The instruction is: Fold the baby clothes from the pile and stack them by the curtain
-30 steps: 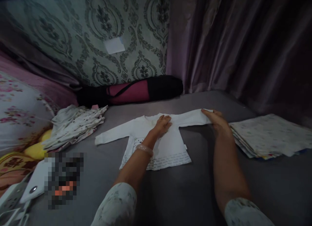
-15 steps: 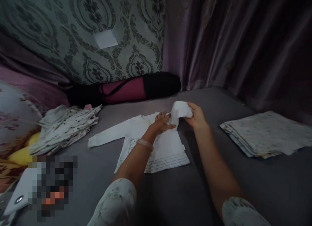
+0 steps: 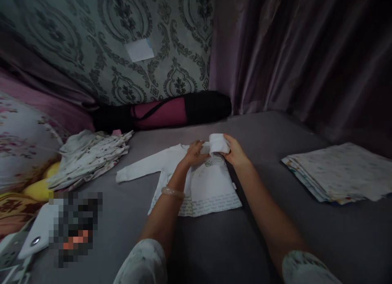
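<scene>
A small white long-sleeved shirt point(image 3: 211, 186) lies spread on the grey bed sheet, with a line drawing on its front and rows of print along the hem. Its left-hand sleeve point(image 3: 137, 169) stretches out flat. The other sleeve point(image 3: 218, 143) is lifted and folded inward over the shoulder. My right hand point(image 3: 235, 151) pinches that sleeve by its end. Near the collar my left hand point(image 3: 196, 153) rests on the shirt, fingers spread, a pale bangle around the wrist.
A stack of folded patterned cloths point(image 3: 339, 169) lies at the right. Crumpled spotted clothes point(image 3: 92, 157) lie at the left, near a yellow item point(image 3: 38, 189). A pink and black long bag point(image 3: 165, 112) lies along the wall. Purple curtains point(image 3: 254, 51) hang at the right.
My right hand has brought the sleeve leftward, folding it over the shirt's shoulder. My left hand has shifted slightly left, and more of the shirt's front shows. The view has turned a little.
</scene>
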The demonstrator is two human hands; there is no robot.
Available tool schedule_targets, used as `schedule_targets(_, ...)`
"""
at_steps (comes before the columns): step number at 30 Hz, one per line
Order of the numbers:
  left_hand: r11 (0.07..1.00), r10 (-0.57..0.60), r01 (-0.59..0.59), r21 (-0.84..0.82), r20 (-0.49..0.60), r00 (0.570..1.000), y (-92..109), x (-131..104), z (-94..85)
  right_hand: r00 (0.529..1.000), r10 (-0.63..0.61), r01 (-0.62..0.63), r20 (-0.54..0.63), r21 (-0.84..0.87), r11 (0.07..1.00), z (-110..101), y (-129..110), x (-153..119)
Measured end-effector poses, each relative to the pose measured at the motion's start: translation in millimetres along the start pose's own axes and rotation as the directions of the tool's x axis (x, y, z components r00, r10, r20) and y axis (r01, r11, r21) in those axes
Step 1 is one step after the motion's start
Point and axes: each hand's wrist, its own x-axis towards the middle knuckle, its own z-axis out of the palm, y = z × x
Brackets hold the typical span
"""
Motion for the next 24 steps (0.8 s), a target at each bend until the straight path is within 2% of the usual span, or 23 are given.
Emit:
schedule_targets(2, 0.966, -0.126, 0.100, -0.237, -0.097, 0.987, -13, -14, -10.6, 0.996, 0.043, -0.045, -0.080, -0.028, 0.999, 2, 7, 0)
schedule_targets(3, 0.920, -0.203, 0.150, -0.361, -0.115, 0.972, -17, -21, -15.7, 0.995, 0.037, -0.042, -0.097, -0.055, 0.998, 4, 11, 0)
schedule_targets(5, 0.766, -0.341, 0.221, -0.603, -0.091, 0.936, -22, -36, -24.2, 0.994, 0.021, -0.034, -0.112, -0.114, 0.993, 8, 20, -1)
schedule_targets(7, 0.614, -0.408, 0.252, -0.748, -0.027, 0.913, -23, -46, -29.6, 0.995, 0.031, -0.046, -0.099, -0.153, 0.987, 13, 29, -4)
schedule_targets(8, 0.565, -0.418, 0.261, -0.782, 0.001, 0.908, -22, -49, -31.0, 0.997, 0.050, -0.059, -0.059, -0.169, 0.984, 16, 32, -7)
schedule_targets(10, 0.491, -0.435, 0.284, -0.824, 0.051, 0.899, -19, -51, -31.9, 0.991, 0.086, -0.063, 0.100, -0.221, 0.973, 21, 35, -15)
schedule_targets(13, 0.421, -0.476, 0.334, -0.843, 0.108, 0.873, -16, -46, -31.4, 0.915, 0.119, 0.057, 0.386, -0.415, 0.908, 26, 32, -26)
schedule_targets(15, 0.406, -0.498, 0.342, -0.847, 0.110, 0.861, -17, -43, -31.6, 0.872, 0.120, 0.188, 0.474, -0.551, 0.813, 24, 27, -29)
schedule_targets(17, 0.406, -0.505, 0.335, -0.850, 0.097, 0.858, -20, -42, -32.2, 0.868, 0.095, 0.254, 0.488, -0.599, 0.760, 18, 20, -26)
schedule_targets(19, 0.446, -0.515, 0.322, -0.835, 0.055, 0.855, -25, -43, -32.6, 0.893, 0.031, 0.244, 0.449, -0.542, 0.804, 8, 11, -18)
schedule_targets(22, 0.568, -0.532, 0.327, -0.755, -0.034, 0.846, -31, -46, -32.0, 0.943, -0.092, 0.219, 0.319, -0.390, 0.894, -11, -2, -5)
schedule_targets(24, 0.634, -0.504, 0.329, -0.700, -0.051, 0.862, -32, -47, -31.3, 0.959, -0.152, 0.228, 0.239, -0.330, 0.916, -21, -9, 3)
